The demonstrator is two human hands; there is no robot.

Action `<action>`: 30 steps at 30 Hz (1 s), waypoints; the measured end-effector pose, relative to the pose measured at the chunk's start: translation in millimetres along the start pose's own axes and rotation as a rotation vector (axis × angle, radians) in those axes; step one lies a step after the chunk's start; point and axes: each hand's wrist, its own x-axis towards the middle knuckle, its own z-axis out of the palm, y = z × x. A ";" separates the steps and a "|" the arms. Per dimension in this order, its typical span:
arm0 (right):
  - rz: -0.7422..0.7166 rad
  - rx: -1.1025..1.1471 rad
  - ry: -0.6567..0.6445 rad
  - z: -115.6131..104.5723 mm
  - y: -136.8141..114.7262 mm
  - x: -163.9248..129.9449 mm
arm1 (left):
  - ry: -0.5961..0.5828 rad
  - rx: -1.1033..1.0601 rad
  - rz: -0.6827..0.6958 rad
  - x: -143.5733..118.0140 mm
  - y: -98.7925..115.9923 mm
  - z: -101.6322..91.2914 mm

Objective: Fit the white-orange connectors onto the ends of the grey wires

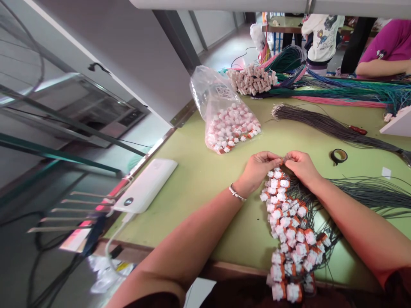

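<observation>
Across the green table (205, 171) both forearms reach forward from the near edge, the left one angled in from seven o'clock and the right from four o'clock, so that the hands meet near the middle of the view. At twelve to two o'clock lies a spread of coloured wire bundles (337, 87), with a stack of pale connectors (252, 80) at its left end, and below it a long grey wire bundle (334, 127) runs toward three o'clock. At eleven o'clock of the hands slumps a clear plastic bag (224, 115) of red-and-white connectors. At nine o'clock, by the table's edge, rests a white power bank (146, 185). Under the hands, trailing to six o'clock, lies a connector harness (289, 226) — white-and-red plugs on dark wires that fan out to the right. A tape roll (338, 156) sits at three o'clock. The left hand (257, 171), wrist bent with a bracelet on it, pinches its fingertips closed on the harness's top end; the right hand (302, 167) curls in to meet it, fingers likewise pinched on that same end — thumbs nearly touching.
</observation>
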 end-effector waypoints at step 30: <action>0.089 0.115 -0.078 -1.4 -3.5 1.5 | -0.070 0.005 0.000 -1.2 5.1 -2.2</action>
